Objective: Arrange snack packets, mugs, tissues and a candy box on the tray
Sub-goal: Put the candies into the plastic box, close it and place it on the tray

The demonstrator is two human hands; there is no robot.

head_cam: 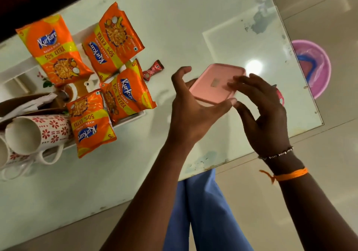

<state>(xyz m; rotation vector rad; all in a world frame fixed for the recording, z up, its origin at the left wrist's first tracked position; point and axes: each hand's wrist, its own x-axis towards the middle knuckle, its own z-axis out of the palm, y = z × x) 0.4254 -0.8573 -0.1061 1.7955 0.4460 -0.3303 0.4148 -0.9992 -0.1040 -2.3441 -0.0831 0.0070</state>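
Observation:
A pink lidded candy box is held above the glass table between both hands. My left hand grips its near left side and my right hand presses fingers on its lid and right edge. Several orange snack packets lie on the white tray at the left. Two white mugs with red flower print lie on their sides at the tray's near left end. White tissues sit in a brown holder beside them. A small red candy wrapper lies on the table next to the tray.
The glass table stretches from left to right, with its edge near my blue-trousered legs. A pink basin with a blue item stands on the tiled floor beyond the table's right edge.

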